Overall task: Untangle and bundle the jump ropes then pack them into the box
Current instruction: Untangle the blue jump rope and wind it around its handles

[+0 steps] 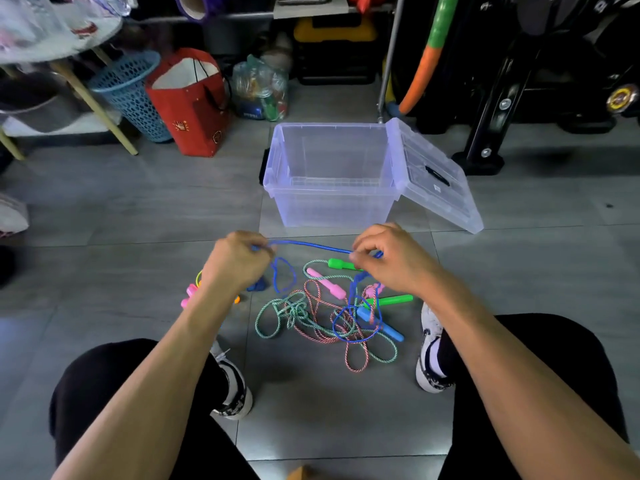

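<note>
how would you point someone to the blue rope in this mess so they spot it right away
Start at the clear plastic storage box on the grey tiled floor. Just in front of it, the left hand and right hand pinch a solid blue jump rope stretched between them. The ropes lying below are twisted green-and-white or red-and-white; this one is plain blue.

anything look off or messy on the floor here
Yes: the green, red-white and blue jump ropes lie knotted together in front of the clear box, which holds none.
</note>
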Motion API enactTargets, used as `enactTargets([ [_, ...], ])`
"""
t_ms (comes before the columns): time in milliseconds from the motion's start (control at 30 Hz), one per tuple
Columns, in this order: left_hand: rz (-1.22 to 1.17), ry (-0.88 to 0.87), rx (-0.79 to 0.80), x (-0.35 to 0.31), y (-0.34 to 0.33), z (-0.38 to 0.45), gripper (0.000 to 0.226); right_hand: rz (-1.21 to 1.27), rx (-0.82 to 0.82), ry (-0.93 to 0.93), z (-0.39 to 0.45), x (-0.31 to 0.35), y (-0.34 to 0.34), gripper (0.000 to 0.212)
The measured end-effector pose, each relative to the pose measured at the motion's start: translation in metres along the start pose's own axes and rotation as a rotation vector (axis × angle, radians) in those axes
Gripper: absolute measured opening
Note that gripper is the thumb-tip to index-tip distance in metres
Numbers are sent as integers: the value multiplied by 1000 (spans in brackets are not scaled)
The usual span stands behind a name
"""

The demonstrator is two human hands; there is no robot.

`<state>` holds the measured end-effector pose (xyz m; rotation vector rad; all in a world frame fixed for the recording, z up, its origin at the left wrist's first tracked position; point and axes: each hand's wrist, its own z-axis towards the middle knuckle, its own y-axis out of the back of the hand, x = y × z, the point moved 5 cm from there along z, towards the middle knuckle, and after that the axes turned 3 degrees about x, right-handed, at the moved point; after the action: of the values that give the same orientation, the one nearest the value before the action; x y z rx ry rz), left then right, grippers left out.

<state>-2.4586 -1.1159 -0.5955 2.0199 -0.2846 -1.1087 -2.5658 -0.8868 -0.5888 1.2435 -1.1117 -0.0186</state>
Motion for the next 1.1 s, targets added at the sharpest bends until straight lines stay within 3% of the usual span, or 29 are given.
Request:
enactTargets([
  [67, 233, -55, 169, -6, -20, -12, 13, -29, 21, -3, -2, -1, -3, 19],
  [100, 327, -99, 208, -13, -29, -18, 24, -16, 30, -11, -2, 1, -5, 21],
  [200, 335, -235, 146, -39, -36, -27, 72, 31, 75, -16, -1, 10, -11, 28],
  [267, 287, -327, 123, -49, -38, -29, 82, 31, 103, 18, 0, 17, -18, 29],
  [333, 291, -461, 156, -52, -45, -32, 64, 53, 133, 20, 1, 21, -23, 24],
  [433, 308, -529, 76, -56, -46, -31, 20, 138, 127, -19, 3, 21, -23, 19],
  [533, 223, -480, 19, -55, -39, -28, 15, 164, 124, -50, 2, 19, -20, 16],
  [667, 23, -266, -90, -40, -24, -15, 15, 98, 90, -97, -1, 10, -13, 25],
  [767, -85, -173, -162, -29, -18, -8, 22, 32, 16, -116, -1, 7, -7, 16],
  [867, -152, -55, -132, -17, -20, -2, 23, 93, -88, -121, -4, 6, 1, 14],
  [933, -66, 11, -53, -10, -26, 0, 24, 112, -127, -114, -6, 4, 5, 15],
  [1000, 28, 25, 30, -9, -34, -1, 25, 92, -66, -122, -7, 0, 4, 12],
  [1100, -27, -2, -38, -15, -31, -2, 25, -38, 135, -137, -10, -6, -8, 13],
])
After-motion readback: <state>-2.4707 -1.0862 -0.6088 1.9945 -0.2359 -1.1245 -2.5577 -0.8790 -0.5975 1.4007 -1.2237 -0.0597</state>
